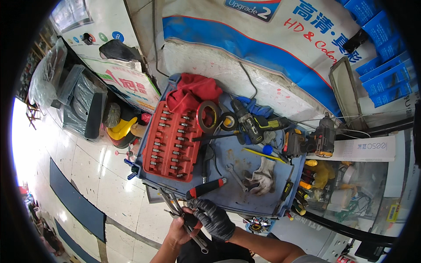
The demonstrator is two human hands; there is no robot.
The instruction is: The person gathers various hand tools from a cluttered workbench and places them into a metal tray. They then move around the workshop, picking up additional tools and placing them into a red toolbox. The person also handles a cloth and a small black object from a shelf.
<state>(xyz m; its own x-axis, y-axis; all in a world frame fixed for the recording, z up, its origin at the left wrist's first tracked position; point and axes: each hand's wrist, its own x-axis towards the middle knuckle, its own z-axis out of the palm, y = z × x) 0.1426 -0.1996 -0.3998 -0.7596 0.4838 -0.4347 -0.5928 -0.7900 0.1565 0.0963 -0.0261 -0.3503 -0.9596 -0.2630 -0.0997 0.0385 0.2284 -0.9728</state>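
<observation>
My bare left hand (178, 233) is closed around a bundle of metal hand tools (172, 204) in front of the blue cart's near edge. The ring end of a wrench (204, 250) sticks out below, and a red-and-black handle shows among the tools. On my right hand (214, 219) is a dark grey knit glove. Its fingers are curled against the top of the bundle, and what they pinch is hidden. Just beyond, a red-and-black handled tool (206, 188) lies at the cart's edge. A combination wrench (237, 177) rests beside a dirty white work glove (263, 177).
The blue tool cart (223, 199) carries a red socket case (169, 147), red cloth (193, 92), tape rolls (208, 116), a green-black cordless drill (250, 122) and an impact driver (324, 136). Screwdrivers (302, 195) line its right side. A glass case (359, 193) stands right.
</observation>
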